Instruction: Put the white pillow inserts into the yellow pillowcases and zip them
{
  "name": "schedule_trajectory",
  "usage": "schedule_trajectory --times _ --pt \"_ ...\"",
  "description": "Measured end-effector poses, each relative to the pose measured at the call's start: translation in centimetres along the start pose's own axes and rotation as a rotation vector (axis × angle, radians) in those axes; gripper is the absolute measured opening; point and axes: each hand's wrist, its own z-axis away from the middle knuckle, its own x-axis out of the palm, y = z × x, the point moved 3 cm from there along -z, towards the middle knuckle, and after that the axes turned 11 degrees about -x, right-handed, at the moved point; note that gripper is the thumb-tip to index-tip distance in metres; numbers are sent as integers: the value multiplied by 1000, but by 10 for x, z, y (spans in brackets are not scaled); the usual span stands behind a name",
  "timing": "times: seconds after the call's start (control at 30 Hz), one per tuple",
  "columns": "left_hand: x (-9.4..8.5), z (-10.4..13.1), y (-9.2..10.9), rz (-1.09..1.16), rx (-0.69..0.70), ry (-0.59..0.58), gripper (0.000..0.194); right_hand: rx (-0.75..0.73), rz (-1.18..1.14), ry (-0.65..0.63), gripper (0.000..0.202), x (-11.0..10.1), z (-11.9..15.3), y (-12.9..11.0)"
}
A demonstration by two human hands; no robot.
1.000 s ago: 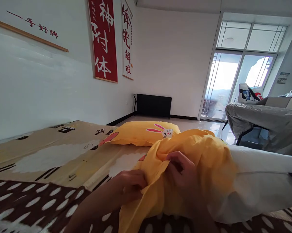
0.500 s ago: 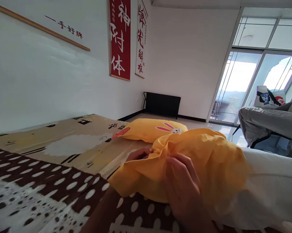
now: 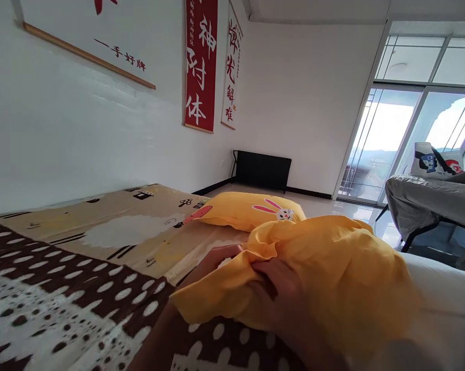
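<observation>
A yellow pillowcase lies bunched over the near end of a white pillow, whose bare part sticks out at the right. My right hand grips the gathered fabric from the near side, fingers curled into its folds. Behind the loose flap, my left hand is closed on the far side of the same fabric; most of its fingers are hidden, and a bit of white shows beside them. Farther back rests a yellow pillow with a rabbit print.
Beneath everything spreads a bed with a tan printed sheet and a brown-and-white dotted cover. A grey-covered table bearing a bag stands at the right. A black folded panel leans at the far wall.
The yellow pillowcase extends a little farther right over the white pillow. My right hand's fingers have curled deeper into the fabric. The view has shifted slightly.
</observation>
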Motion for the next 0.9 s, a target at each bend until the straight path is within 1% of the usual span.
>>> schedule_trajectory --times 0.1,0.17,0.23,0.27,0.33,0.4,0.43,0.53,0.6,0.67,0.8,0.9 --pt "-8 12 17 -35 83 -37 24 10 -100 12 10 -2 -2 1" --pt "-10 18 26 -125 80 -93 23 32 -111 11 9 -2 -3 1" --pt "-9 22 31 -241 51 -149 28 45 -112 16 10 -2 -4 0" --pt "-7 23 32 -292 38 -148 28 52 -114 23 10 -2 -4 0" --pt "-3 22 33 -370 37 -120 21 49 -113 44 11 -2 -3 -1" --pt "1 20 33 -401 62 -88 12 44 -99 67 10 -3 -2 -2" --pt "3 19 32 -397 81 -84 11 57 -88 80 9 -4 -2 -2" --pt "3 18 32 -340 118 -126 12 161 -77 109 9 -7 0 -1" --pt "-1 18 30 -286 107 -152 11 241 -121 117 14 -11 0 0" --pt "-5 18 26 -216 86 -153 16 285 -193 134 15 -15 -1 0" --pt "-7 11 11 5 107 -71 32 283 -259 187 18 -20 -2 5" --pt "-1 0 -3 155 66 79 35 241 -170 214 19 -19 -1 13"
